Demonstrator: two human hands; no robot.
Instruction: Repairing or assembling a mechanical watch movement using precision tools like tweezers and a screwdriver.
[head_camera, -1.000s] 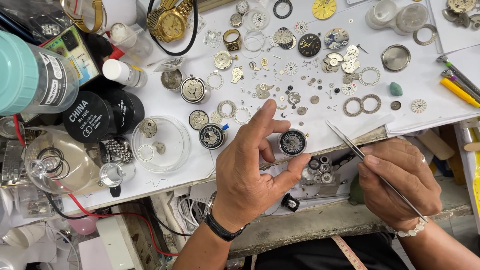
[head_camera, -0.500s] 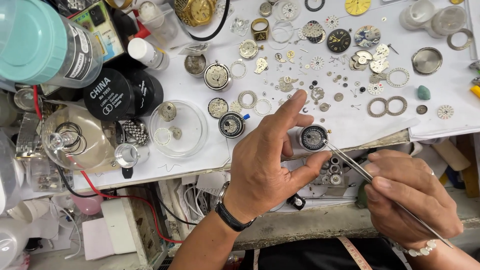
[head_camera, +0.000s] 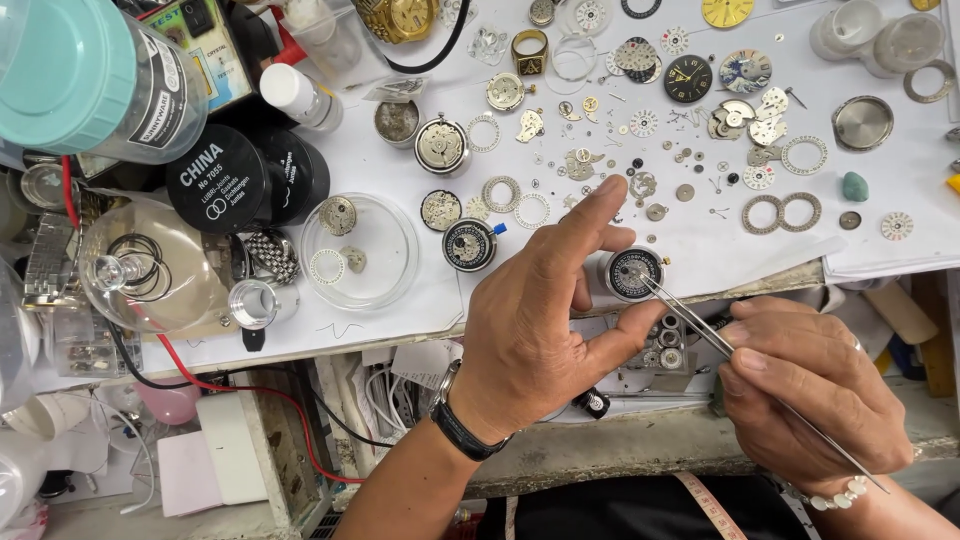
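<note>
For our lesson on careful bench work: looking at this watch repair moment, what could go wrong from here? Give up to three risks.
1. The tweezers in the right hand touch the watch movement; a slip might scratch it.
2. The left hand pinches the movement near the table edge; it could drop.
3. Loose tiny parts lie close by; a nudge may scatter them.

Our left hand covers the near side of the round watch movement, so we cannot see how its fingers grip there. The tweezers vanish inside our right hand. The scattered gears are too small to identify. The teal-lidded jar runs off the frame's edge.
</note>
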